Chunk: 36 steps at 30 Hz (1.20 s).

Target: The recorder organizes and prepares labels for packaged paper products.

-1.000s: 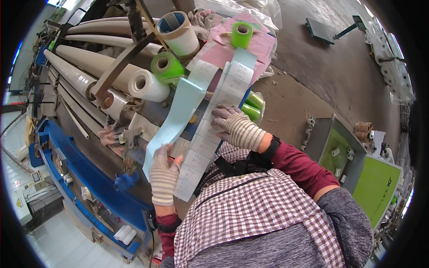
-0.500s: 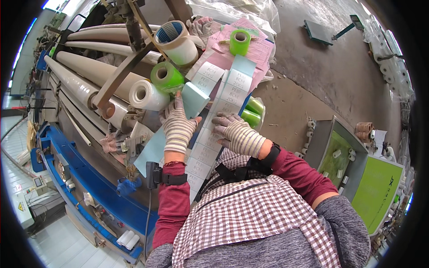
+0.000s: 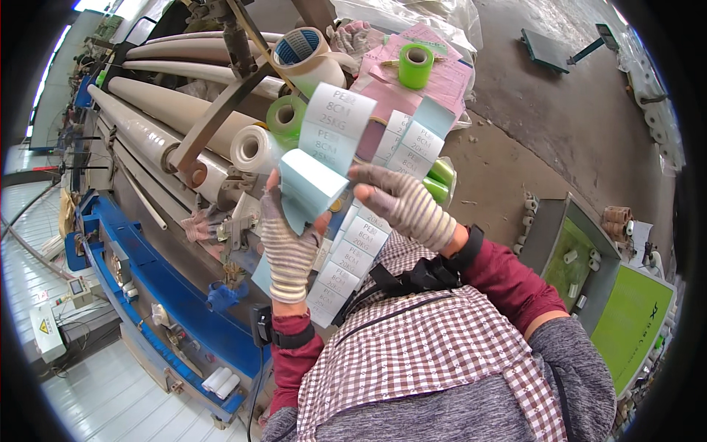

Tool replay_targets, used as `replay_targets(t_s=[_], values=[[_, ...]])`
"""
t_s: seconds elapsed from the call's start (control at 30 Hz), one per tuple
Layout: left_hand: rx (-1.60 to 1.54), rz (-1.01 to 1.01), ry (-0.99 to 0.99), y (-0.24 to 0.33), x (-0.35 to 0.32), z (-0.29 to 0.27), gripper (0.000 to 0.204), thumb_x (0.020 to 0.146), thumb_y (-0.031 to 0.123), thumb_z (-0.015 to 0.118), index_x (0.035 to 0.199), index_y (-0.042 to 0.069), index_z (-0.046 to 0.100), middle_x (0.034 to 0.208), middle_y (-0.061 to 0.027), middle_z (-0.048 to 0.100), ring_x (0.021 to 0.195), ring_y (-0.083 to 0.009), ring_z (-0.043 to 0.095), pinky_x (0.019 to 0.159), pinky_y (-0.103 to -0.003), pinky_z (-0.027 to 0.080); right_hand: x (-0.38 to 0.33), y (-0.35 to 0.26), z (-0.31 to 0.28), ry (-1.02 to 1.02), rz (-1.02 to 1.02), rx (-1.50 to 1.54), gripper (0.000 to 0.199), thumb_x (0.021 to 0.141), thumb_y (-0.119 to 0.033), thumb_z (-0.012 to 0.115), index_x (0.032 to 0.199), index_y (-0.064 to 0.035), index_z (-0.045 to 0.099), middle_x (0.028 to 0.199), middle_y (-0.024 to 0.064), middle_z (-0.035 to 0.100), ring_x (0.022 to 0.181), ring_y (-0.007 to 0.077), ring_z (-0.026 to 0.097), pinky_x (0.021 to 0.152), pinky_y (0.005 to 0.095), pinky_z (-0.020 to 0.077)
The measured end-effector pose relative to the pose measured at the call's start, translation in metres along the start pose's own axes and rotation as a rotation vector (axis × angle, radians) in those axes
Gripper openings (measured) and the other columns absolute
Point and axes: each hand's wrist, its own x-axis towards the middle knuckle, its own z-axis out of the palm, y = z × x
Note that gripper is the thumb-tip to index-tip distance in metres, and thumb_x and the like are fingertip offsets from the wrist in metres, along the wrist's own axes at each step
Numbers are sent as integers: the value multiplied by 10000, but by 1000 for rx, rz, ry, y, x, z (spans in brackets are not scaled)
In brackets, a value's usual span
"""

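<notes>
Both hands (image 3: 346, 221) hold label strip (image 3: 353, 250), running lower-left to upper-right.

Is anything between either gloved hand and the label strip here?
Nothing visible. The left hand grips the folded label strip directly, and the right hand rests its fingers on the same strip.

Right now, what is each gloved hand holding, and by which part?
Both hold one long strip of printed labels: the left hand pinches its folded-over upper part, and the right hand grips its right edge.
</notes>
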Motion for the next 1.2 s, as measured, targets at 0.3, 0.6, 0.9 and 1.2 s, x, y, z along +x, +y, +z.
replay_targets(t_s=[0.3, 0.6, 0.9, 1.2], values=[[-439, -200, 356, 15, -45, -46, 521, 705, 57, 698, 1190, 51, 508, 1059, -58, 583, 943, -185, 580, 838, -310, 471, 29, 7, -23, 206, 179, 357, 358, 831, -275, 661, 993, 43, 625, 891, 76, 646, 769, 125, 599, 681, 254, 481], [-1075, -255, 549, 0, -70, -129, 452, 843, 233, 572, 1220, 7, 469, 1090, -115, 556, 1057, -253, 524, 966, -439, 394, 27, -19, -70, 201, 46, 398, 367, 861, -253, 625, 1114, 7, 569, 1008, 88, 629, 895, 197, 629, 787, 331, 520], [-1046, -315, 433, -5, -55, -129, 392, 848, 216, 559, 1177, 14, 492, 1074, -116, 560, 1060, -252, 523, 973, -439, 388, 25, -34, -108, 323, -43, 301, 391, 858, -261, 623, 1107, 31, 549, 994, 118, 628, 873, 206, 634, 765, 331, 537], [-933, -387, 444, -7, -75, -147, 334, 853, 199, 547, 1133, 21, 516, 1058, -118, 564, 1063, -250, 522, 979, -440, 381, 28, -43, -142, 413, -101, 252, 390, 858, -263, 616, 1091, 42, 550, 977, 134, 632, 835, 231, 648, 751, 347, 547]])
